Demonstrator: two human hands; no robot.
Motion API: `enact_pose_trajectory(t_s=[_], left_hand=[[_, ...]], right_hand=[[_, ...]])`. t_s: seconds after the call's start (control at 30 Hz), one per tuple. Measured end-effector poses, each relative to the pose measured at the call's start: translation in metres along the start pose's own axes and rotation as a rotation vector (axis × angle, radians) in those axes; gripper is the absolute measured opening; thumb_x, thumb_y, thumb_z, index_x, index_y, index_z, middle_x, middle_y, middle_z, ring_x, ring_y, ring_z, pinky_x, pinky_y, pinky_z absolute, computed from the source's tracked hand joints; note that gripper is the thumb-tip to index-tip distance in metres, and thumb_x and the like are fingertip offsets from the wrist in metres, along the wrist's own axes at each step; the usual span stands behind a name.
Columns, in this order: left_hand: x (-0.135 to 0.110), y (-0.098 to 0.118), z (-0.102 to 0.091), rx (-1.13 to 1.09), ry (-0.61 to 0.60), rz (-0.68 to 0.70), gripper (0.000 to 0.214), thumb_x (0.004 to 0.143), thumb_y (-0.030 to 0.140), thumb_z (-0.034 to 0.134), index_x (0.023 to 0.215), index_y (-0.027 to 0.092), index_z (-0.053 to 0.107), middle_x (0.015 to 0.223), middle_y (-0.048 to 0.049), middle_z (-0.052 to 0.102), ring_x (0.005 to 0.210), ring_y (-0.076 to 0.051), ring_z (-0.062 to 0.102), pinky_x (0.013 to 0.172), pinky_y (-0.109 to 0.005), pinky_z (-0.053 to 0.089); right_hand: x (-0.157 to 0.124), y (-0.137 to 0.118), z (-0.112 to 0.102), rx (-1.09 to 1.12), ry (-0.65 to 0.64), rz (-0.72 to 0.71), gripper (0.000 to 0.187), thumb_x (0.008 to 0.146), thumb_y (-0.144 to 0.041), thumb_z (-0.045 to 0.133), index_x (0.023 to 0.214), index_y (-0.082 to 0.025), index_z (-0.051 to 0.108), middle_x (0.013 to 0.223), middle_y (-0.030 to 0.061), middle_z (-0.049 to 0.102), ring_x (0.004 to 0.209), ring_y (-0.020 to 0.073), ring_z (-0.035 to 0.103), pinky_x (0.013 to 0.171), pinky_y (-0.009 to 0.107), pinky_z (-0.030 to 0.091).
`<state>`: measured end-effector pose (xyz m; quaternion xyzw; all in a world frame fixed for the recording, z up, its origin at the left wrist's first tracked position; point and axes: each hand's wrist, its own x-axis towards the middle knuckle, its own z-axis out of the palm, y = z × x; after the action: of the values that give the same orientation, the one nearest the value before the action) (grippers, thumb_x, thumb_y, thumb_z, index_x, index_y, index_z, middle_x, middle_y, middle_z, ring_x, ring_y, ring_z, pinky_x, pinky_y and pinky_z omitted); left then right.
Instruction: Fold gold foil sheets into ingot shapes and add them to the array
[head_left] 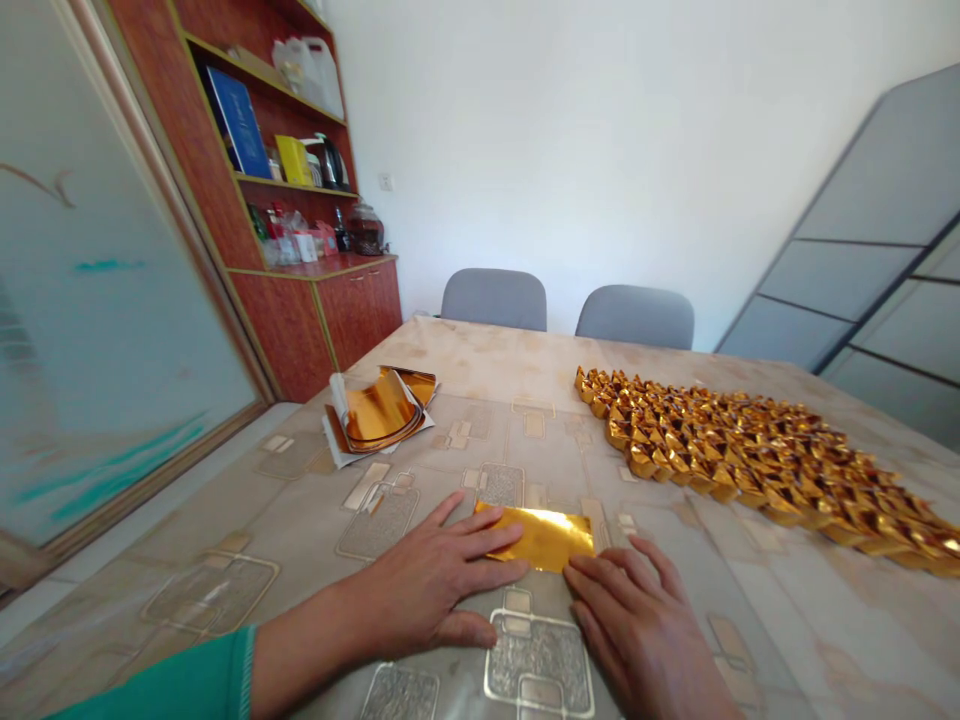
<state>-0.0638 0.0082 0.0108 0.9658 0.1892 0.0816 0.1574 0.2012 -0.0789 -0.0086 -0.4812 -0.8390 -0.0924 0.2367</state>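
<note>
A rectangle of shiny gold foil paper lies flat on the table in front of me. My left hand rests on the paper's left end, palm down, its fingers spread and the thumb off to the near side. At the near right corner of the paper, my right hand touches it with the fingertips. Those fingers are stretched out, and the right thumb is mostly hidden. Beyond my left hand sits a stack of curved gold sheets with white backing showing at the edges.
Many folded gold paper pieces stand in tight rows on the right of the table. A patterned clear cover lies over the tabletop. Two grey chairs stand at the far side. A red-brown cabinet is at the back left.
</note>
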Motion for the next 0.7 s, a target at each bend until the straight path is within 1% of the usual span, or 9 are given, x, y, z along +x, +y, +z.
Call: enact_pose_trajectory(t_s=[0.13, 0.23, 0.33, 0.43, 0.53, 0.6, 0.7], left_hand=[[-0.019, -0.01, -0.008, 0.02, -0.02, -0.009, 0.06, 0.092, 0.056, 0.052, 0.147, 0.038, 0.036, 0.153, -0.0046, 0.041, 0.143, -0.026, 0.034, 0.119, -0.053, 0.016], [-0.033, -0.017, -0.011, 0.052, -0.043, -0.053, 0.058, 0.095, 0.051, 0.05, 0.148, 0.038, 0.033, 0.154, -0.0028, 0.04, 0.145, -0.025, 0.031, 0.12, -0.053, 0.014], [-0.04, -0.021, -0.011, 0.085, -0.057, -0.065, 0.056, 0.096, 0.046, 0.05, 0.149, 0.037, 0.034, 0.154, -0.0022, 0.04, 0.146, -0.025, 0.028, 0.12, -0.053, 0.011], [-0.035, -0.019, -0.011, 0.119, -0.011, -0.05, 0.044, 0.098, 0.035, 0.051, 0.141, 0.037, 0.046, 0.147, 0.0002, 0.05, 0.144, -0.024, 0.032, 0.121, -0.051, 0.01], [-0.025, -0.013, -0.012, 0.167, 0.047, -0.046, 0.034, 0.098, 0.02, 0.046, 0.126, 0.033, 0.06, 0.133, 0.0006, 0.063, 0.139, -0.022, 0.041, 0.121, -0.052, 0.01], [-0.019, -0.011, -0.014, 0.176, 0.068, -0.026, 0.029, 0.098, 0.018, 0.045, 0.115, 0.03, 0.065, 0.125, 0.0, 0.066, 0.135, -0.021, 0.045, 0.121, -0.052, 0.01], [-0.013, -0.01, -0.015, 0.148, 0.074, 0.004, 0.022, 0.097, 0.018, 0.048, 0.104, 0.027, 0.066, 0.116, 0.0006, 0.069, 0.128, -0.02, 0.051, 0.121, -0.05, 0.011]], right_hand=[[-0.003, 0.002, 0.001, 0.057, -0.019, 0.004, 0.024, 0.092, -0.014, 0.054, 0.108, -0.028, 0.066, 0.105, -0.0043, 0.074, 0.093, 0.0205, 0.065, 0.103, 0.044, 0.029], [-0.007, 0.006, 0.002, 0.078, 0.013, -0.001, 0.027, 0.092, -0.014, 0.053, 0.112, -0.027, 0.065, 0.11, -0.0036, 0.074, 0.096, 0.0207, 0.065, 0.103, 0.045, 0.031], [-0.011, 0.01, 0.003, 0.061, 0.046, -0.022, 0.026, 0.093, -0.016, 0.053, 0.114, -0.027, 0.065, 0.112, -0.0036, 0.074, 0.097, 0.0214, 0.065, 0.103, 0.045, 0.031], [-0.014, 0.012, 0.001, 0.014, 0.045, -0.041, 0.026, 0.094, -0.017, 0.051, 0.113, -0.026, 0.066, 0.111, -0.0037, 0.074, 0.094, 0.0209, 0.065, 0.103, 0.044, 0.03], [-0.016, 0.015, -0.003, -0.039, 0.043, -0.044, 0.025, 0.094, -0.017, 0.05, 0.11, -0.025, 0.067, 0.107, -0.0028, 0.075, 0.092, 0.0208, 0.065, 0.103, 0.044, 0.027], [-0.018, 0.017, -0.008, -0.054, 0.04, -0.011, 0.024, 0.095, -0.016, 0.047, 0.105, -0.025, 0.068, 0.102, -0.002, 0.075, 0.091, 0.0213, 0.064, 0.104, 0.045, 0.026], [-0.016, 0.017, -0.017, -0.019, 0.026, 0.063, 0.024, 0.095, -0.016, 0.047, 0.088, -0.025, 0.068, 0.089, -0.0014, 0.073, 0.087, 0.0216, 0.063, 0.104, 0.047, 0.026]])
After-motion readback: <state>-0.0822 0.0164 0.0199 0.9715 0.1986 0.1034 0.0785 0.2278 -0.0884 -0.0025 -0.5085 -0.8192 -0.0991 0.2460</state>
